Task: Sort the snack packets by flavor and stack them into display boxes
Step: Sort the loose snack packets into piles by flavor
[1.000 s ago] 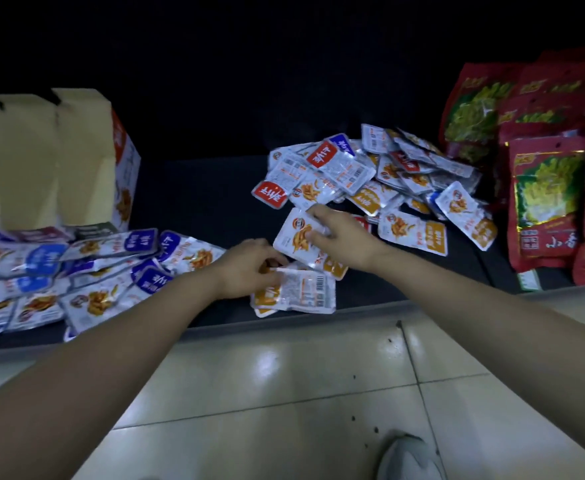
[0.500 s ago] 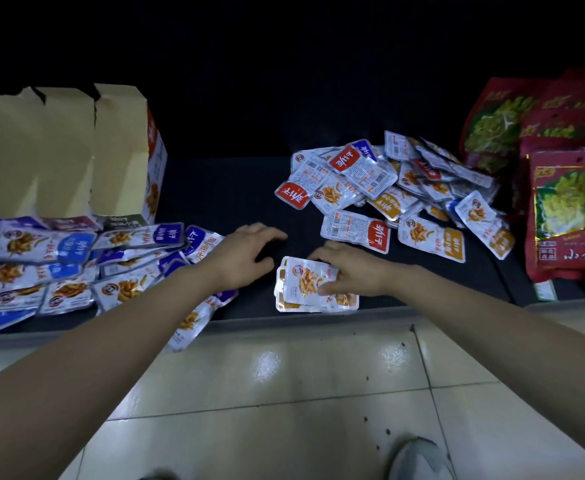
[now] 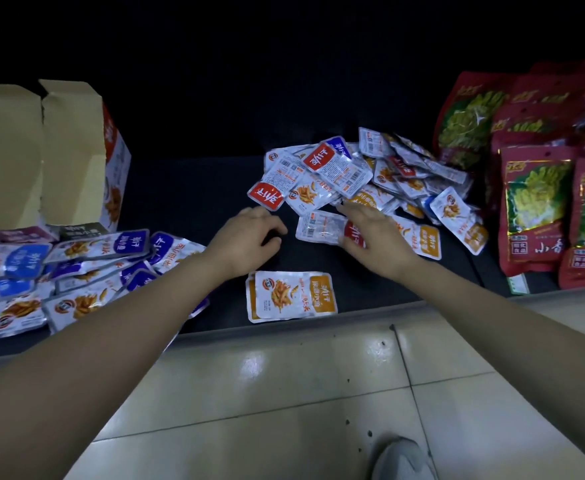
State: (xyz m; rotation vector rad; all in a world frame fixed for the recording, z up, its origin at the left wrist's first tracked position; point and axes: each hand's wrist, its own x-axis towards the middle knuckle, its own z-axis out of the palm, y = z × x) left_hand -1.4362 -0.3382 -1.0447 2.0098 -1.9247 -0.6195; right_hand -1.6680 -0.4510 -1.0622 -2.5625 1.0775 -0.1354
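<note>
A small stack of orange-labelled snack packets (image 3: 291, 294) lies flat near the dark shelf's front edge, with no hand on it. My left hand (image 3: 246, 237) hovers just above and left of it, fingers loosely curled, holding nothing. My right hand (image 3: 374, 233) reaches with spread fingers over a face-down red-labelled packet (image 3: 322, 228) at the edge of the mixed pile (image 3: 363, 174) of red, orange and blue packets. A heap of blue and purple packets (image 3: 76, 268) lies at the left. An open cardboard display box (image 3: 73, 150) stands behind that heap.
Large red bags with green pictures (image 3: 533, 202) stand packed at the right. The dark shelf (image 3: 187, 199) ends in a pale front lip (image 3: 284, 327); tiled floor and my grey shoe (image 3: 402, 459) lie below.
My right hand let go of the orange stack at the front edge and moved up to the red-labelled packet. My left hand shifted forward toward the mixed pile.
</note>
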